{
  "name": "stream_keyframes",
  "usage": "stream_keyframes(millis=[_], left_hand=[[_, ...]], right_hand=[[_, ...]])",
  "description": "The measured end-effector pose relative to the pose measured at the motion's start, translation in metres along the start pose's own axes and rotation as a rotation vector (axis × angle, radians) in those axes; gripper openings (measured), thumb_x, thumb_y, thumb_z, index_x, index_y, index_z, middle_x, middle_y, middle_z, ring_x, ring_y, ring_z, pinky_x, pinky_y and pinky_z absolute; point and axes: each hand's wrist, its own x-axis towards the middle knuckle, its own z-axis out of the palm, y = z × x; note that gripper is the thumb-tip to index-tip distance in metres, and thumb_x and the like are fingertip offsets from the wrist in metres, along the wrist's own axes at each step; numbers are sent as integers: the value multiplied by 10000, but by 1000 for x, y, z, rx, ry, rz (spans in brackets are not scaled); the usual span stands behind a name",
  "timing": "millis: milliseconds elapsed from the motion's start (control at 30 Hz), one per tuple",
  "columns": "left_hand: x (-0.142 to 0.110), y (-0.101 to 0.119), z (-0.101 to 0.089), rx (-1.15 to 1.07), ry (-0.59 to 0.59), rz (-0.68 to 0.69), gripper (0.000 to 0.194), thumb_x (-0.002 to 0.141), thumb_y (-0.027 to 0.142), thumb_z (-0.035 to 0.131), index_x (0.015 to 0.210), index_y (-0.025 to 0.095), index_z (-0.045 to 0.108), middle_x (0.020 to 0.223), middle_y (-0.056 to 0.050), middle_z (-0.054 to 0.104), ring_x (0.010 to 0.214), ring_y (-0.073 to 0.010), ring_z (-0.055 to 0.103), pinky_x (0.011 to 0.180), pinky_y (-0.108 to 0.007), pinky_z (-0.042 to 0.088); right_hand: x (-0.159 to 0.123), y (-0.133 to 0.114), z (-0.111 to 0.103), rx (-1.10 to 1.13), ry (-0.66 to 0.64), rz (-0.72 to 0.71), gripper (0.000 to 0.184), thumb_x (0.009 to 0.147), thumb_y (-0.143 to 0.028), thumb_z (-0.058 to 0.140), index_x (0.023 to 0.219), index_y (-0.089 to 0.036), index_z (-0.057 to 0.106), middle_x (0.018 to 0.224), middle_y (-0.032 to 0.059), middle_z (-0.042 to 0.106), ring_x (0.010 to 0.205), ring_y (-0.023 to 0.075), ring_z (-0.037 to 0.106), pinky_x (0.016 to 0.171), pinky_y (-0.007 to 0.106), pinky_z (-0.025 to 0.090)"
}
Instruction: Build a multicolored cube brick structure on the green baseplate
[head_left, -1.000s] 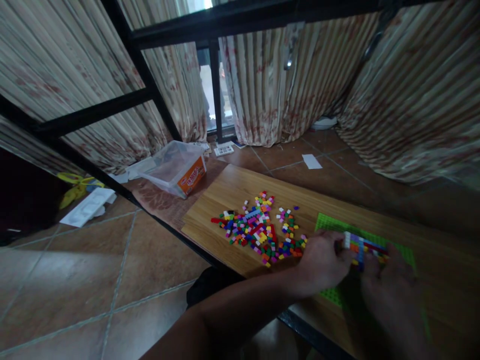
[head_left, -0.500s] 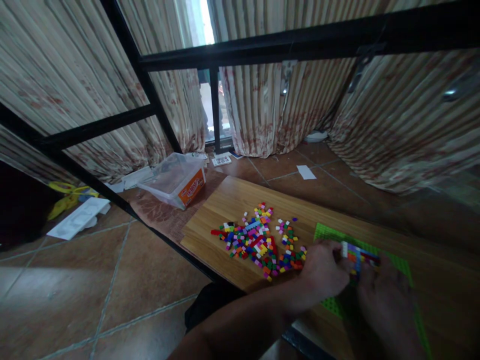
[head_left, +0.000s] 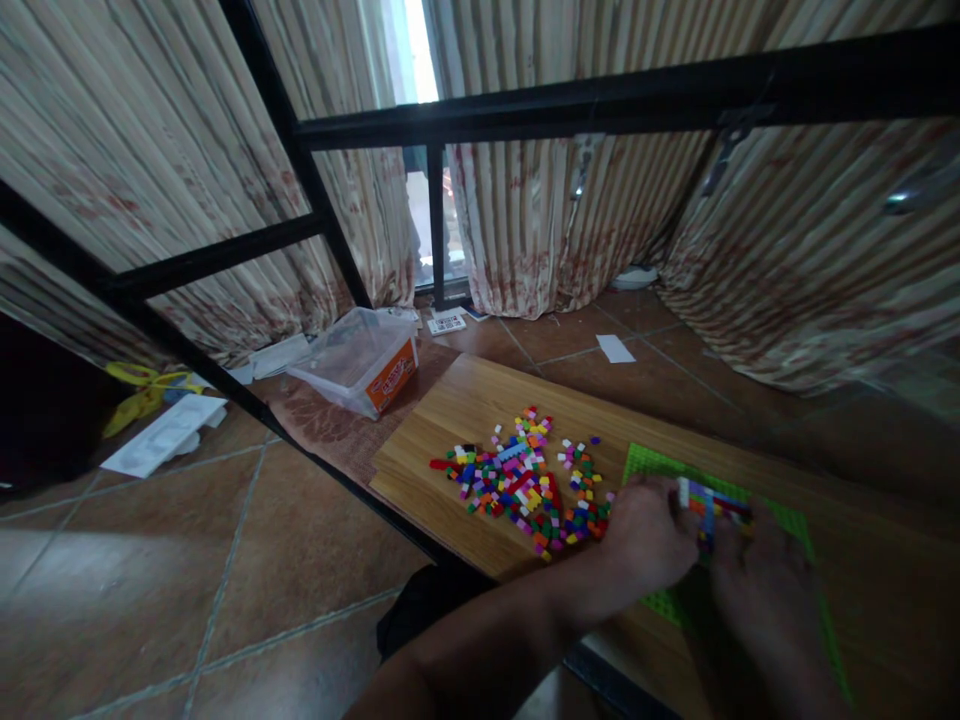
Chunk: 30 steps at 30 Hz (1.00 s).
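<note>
A small block build point(head_left: 709, 502) of white, orange, blue and red toy bricks is between my two hands, over the green baseplate point(head_left: 652, 462). My left hand point(head_left: 651, 532) is closed on its left end, with the fingers curled. At its right side my right hand point(head_left: 765, 572) grips it, the fingertips partly hidden by shadow and blur. Whether the build is pressed onto the plate I cannot tell. Left of my left hand, a heap of loose bricks point(head_left: 517, 485) in many colours spreads over the wooden board point(head_left: 450, 400).
A clear plastic box point(head_left: 337, 360) with an orange label stands beyond the board's left end on a brown cloth point(head_left: 315, 415). Black metal bars point(head_left: 525, 115) cross in front of the curtains point(head_left: 517, 220). White papers point(head_left: 615, 348) lie on the tiled floor point(head_left: 165, 560).
The camera view has tilted up, so the scene sits lower than a second ago. Both hands stay on the block build, with only slight movement.
</note>
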Motion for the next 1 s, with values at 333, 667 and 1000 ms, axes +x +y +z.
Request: stream_keyframes(millis=[333,667,1000], left_hand=[[6,-6,-17,105,4,77,355,857,341,538,1127,155,674,1055,-109,701,885,-224,648,848,-342,540],[-3,-26,-194,315,8,182,277,822,245,609,1054,132,707,991,-74,732,853,-184,656,776,-273,518],[-28,-84,-248,592,-25,-138,393,696,241,708,1078,156,733,941,-41,741,850,-176,658,721,-222,492]], right_hand=[[6,-3,-8,46,-64,147,827,876,-644,301,1433,-49,442,1340,264,547,1243,413,529,1032,558,411],[21,4,-24,74,-22,213,723,834,-648,396,1306,-138,597,1112,207,660,1065,409,630,881,525,492],[21,-3,-24,152,-6,202,589,785,-579,483,1157,-170,686,1099,173,666,1056,370,608,883,499,471]])
